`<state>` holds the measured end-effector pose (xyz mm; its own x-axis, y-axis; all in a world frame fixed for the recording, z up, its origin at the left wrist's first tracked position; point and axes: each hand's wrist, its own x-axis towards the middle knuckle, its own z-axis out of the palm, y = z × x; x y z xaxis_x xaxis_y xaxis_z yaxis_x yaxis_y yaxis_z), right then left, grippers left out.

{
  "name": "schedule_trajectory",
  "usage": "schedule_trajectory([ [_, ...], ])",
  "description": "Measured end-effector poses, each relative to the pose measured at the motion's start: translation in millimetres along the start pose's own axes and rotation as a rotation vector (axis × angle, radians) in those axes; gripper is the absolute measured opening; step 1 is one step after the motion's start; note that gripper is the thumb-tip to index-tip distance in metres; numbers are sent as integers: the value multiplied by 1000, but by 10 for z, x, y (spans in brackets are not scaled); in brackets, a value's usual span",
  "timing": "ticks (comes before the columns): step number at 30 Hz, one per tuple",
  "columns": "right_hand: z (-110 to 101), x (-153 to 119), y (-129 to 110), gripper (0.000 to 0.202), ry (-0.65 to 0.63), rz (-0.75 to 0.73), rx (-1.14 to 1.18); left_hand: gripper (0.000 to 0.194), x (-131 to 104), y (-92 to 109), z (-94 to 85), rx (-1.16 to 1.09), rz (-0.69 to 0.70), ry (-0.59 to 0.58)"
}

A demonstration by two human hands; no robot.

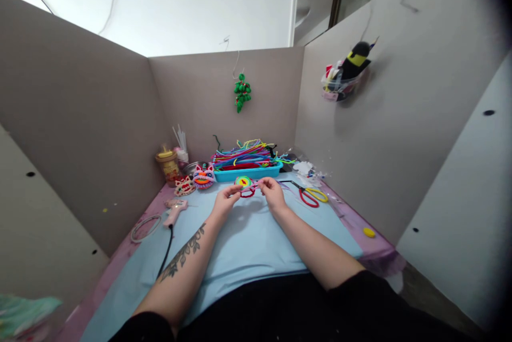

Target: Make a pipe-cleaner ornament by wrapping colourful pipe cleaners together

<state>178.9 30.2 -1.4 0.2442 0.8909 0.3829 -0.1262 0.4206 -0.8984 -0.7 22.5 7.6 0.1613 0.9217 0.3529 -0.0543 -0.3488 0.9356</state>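
Note:
Above the blue cloth, my left hand (229, 198) and my right hand (272, 191) face each other, both with fingers pinched. A pink pipe cleaner (253, 187) stretches between their fingertips. Right behind it is a round yellow and green piece (244, 181) with a red mark in its middle. A red loop (248, 193) shows just under the pink strand; whether it joins the round piece I cannot tell. To the right of my right hand lie scissors (310, 199) with one red and one yellow handle.
A blue tray (248, 173) heaped with coloured pipe cleaners stands at the back. Left of it sit two lion-head pieces (204, 177), a lidded cup (168, 165) and a pink glue gun (175, 213). Partition walls enclose the table; a yellow disc (368, 232) lies far right.

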Motion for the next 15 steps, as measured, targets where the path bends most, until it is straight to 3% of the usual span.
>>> schedule_trajectory([
  [5, -43, 14, -56, 17, -3, -101, -71, 31, -13, 12, 15, 118, 16, 5],
  [11, -7, -2, -58, 21, -100, -15, -8, 28, -38, 18, 57, 151, 16, -21],
  [15, 29, -42, -46, 21, -109, -42, -39, 32, -31, 16, 53, 92, 30, 6],
])
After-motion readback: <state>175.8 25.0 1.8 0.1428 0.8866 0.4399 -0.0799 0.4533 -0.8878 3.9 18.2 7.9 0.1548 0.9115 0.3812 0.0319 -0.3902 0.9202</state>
